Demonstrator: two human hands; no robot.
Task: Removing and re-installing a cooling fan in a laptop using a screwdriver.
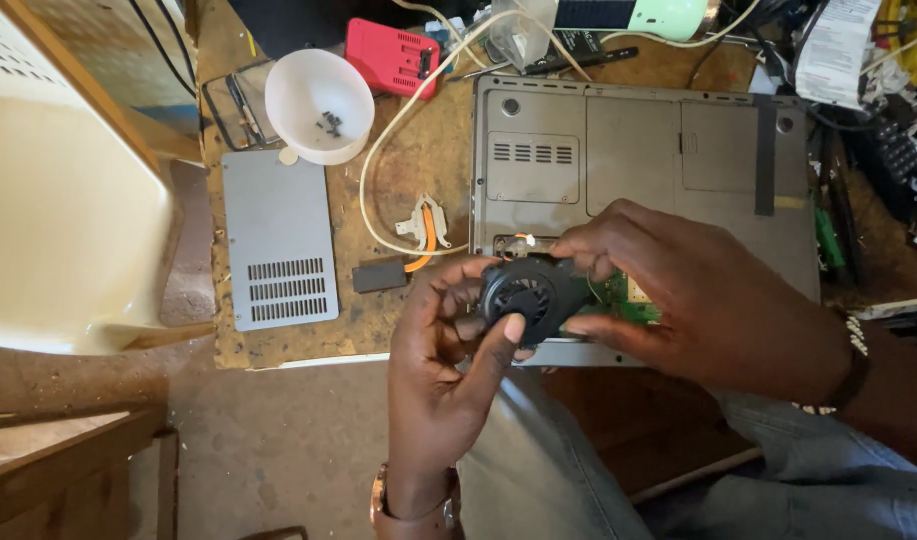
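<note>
My left hand point(441, 385) and my right hand point(694, 300) both hold a small round black cooling fan point(532, 297) just above the near edge of an upturned grey laptop point(639, 150). The left thumb rests on the fan's face; the right fingers pinch its upper right side. Part of a green circuit board point(629, 300) shows through the laptop's opened bay, behind the fan.
A removed grey vented cover panel point(279, 240) lies on the worn wooden bench to the left. A white bowl point(319, 105) holds several small screws. A red box point(394, 55), a white cable point(399, 130), a small black block point(380, 275) and cluttered tools surround the laptop.
</note>
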